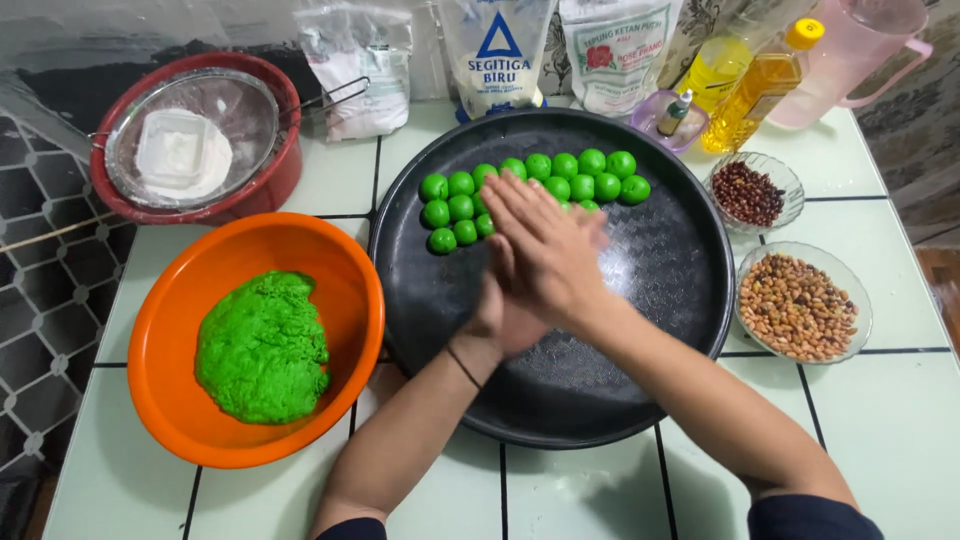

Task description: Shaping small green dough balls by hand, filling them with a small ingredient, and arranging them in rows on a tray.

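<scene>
Palms met over the black tray [680,300] when I looked down: my right hand [548,255] lay flat on top, fingers stretched and slightly blurred, and my left hand [500,320] was pressed up beneath it, with a thin dark band at its wrist. Whatever sat between them was hidden, so I could not tell if they held anything; I judged that palms laid flat like this suited rolling something small and soft.

Just beyond my fingertips, green balls [530,185] sat in close rows at the far side of the tray, smooth, round and much alike, touching one another. The tray was wide, round and dark, with a dull sheen on its bare part.

Left of it, an orange bowl [165,330] of glossy plastic held a rough, matte mound of green dough [262,345], near enough to my left arm. Behind that, a red basin [270,185] carried a wire sieve with white powder. To the right, two glass dishes held pale nuts [797,305] and darker red ones [748,192]. Bags, an oil bottle [760,90] and a pink jug [860,50] lined the back of the white tiled worktop [890,430].
</scene>
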